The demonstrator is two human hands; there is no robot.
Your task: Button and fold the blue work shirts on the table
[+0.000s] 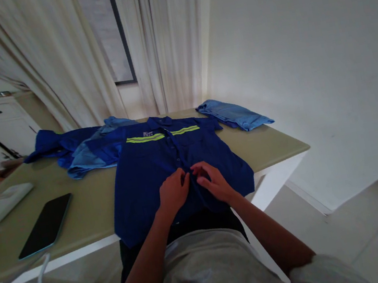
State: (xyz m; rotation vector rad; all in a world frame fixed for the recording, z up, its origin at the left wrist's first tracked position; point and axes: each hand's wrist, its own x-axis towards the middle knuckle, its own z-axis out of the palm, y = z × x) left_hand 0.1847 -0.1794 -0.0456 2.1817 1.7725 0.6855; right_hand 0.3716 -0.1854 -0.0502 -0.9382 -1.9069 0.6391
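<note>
Your loose grey cloth top (211,269) lies nearest the camera, on your side of the fingers. Directly beneath your fingertips is a navy-blue, short-sleeved cloth work shirt (141,184) with yellow-green bands across the chest; it lies front up, collar pointing away from you, lower edge reaching past the near side of the olive-topped table (94,204). Your left hand (175,191) has thumb and forefinger drawn close together at the button strip; your right hand (213,182) faces it, fingers curled, thumb slightly apart. Whether either one pinches cloth, you cannot tell from here. Expect the shirt to be light, soft and hardly fragile, its panels slack and quick to wrinkle, the banded chest and collar perhaps stiffer. The doubled edge of the button strip, right at your fingertips, looks the surest place to grip, with a flat palm steadying the panel beside it. Beyond your right fingers rests a folded light-blue garment (235,113); well left of your left fingers, a flat black phone (46,225).
</note>
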